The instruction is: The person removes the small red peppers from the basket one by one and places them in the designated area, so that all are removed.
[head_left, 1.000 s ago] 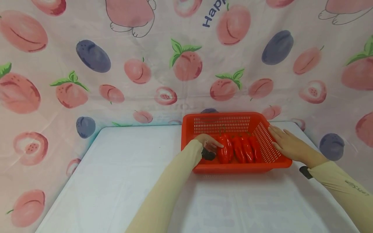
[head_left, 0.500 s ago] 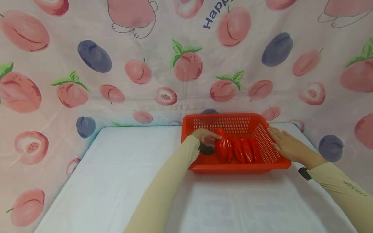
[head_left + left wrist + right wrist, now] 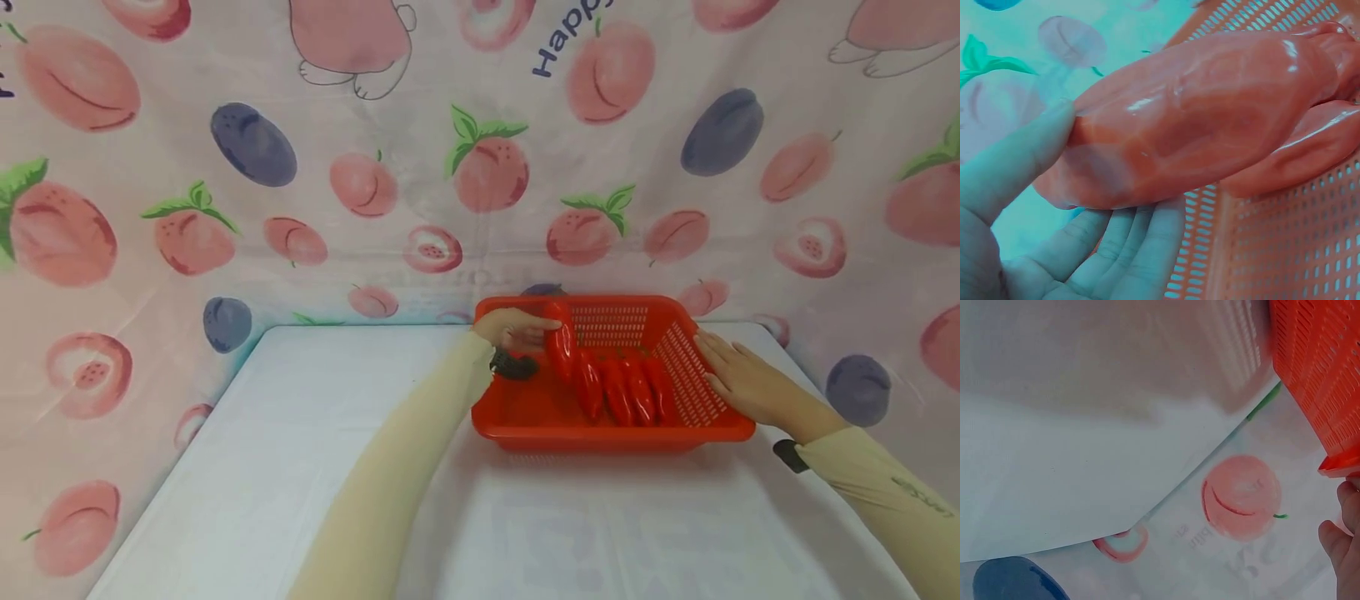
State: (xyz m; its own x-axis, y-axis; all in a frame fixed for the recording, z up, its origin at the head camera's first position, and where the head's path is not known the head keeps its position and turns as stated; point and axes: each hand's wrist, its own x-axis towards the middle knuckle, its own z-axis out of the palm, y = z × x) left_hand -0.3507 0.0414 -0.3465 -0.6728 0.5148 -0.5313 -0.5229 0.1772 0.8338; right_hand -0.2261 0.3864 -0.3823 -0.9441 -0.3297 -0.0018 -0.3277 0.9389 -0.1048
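A red pepper is pinched by the left hand at its upper end, over the left part of the red basket. The left wrist view shows the thumb on one side of the glossy pepper and the fingers of the hand under it. Beside it, several red peppers lie side by side in the basket. The right hand, fingers straight, rests against the basket's right rim; its fingertips show at the edge of the right wrist view, by the basket's rim.
The basket stands on a white table, at its back edge. A fruit-print cloth hangs behind and at both sides. Dark bands are on both wrists, the left one over the basket.
The left hand has moved back and slightly left, drawing one pepper up and away from the others. The right hand has stayed at the rim.
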